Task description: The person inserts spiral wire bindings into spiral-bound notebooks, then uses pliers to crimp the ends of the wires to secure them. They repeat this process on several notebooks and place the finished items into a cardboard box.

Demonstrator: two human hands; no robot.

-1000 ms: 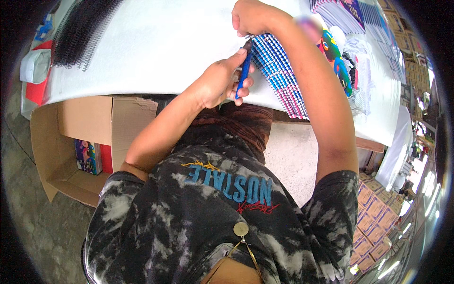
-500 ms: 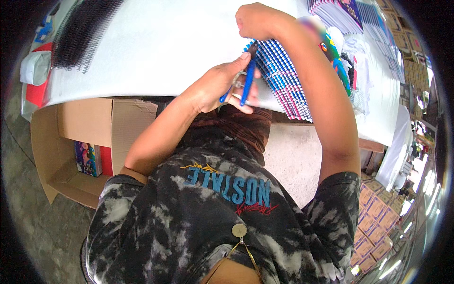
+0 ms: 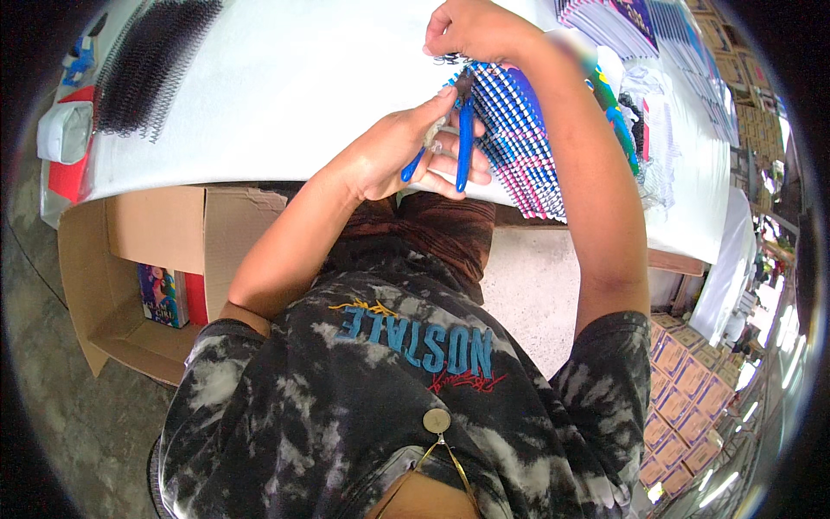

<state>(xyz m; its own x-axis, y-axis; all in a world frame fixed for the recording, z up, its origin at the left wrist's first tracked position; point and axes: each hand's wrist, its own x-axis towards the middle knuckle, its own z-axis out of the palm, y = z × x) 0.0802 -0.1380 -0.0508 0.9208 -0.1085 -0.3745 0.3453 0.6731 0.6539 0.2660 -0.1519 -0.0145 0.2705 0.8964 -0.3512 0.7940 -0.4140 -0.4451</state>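
My left hand (image 3: 393, 156) holds diagonal cutters (image 3: 465, 143) with blue handles. Their handles are spread apart across the palm, and the dark jaws sit at the top corner of a stack of spiral-bound notebooks (image 3: 519, 138). Beyond the jaws, my right hand (image 3: 471, 30) is closed, fingers curled in. Loops of a black spiral coil (image 3: 448, 60) show just under its fingertips, beside the notebook corner. The right forearm passes over the stack and hides part of its covers.
A pile of black spiral coils (image 3: 156, 65) lies on the white table (image 3: 303, 78) at far left. More notebooks (image 3: 609, 30) are stacked at far right. An open cardboard box (image 3: 156, 225) with books stands below the left edge. Stacked cartons (image 3: 687, 398) stand at right.
The cutters' handles have opened wider, and the left fingers have spread. My right hand has shifted slightly left and up, and black coil loops now show beneath it.
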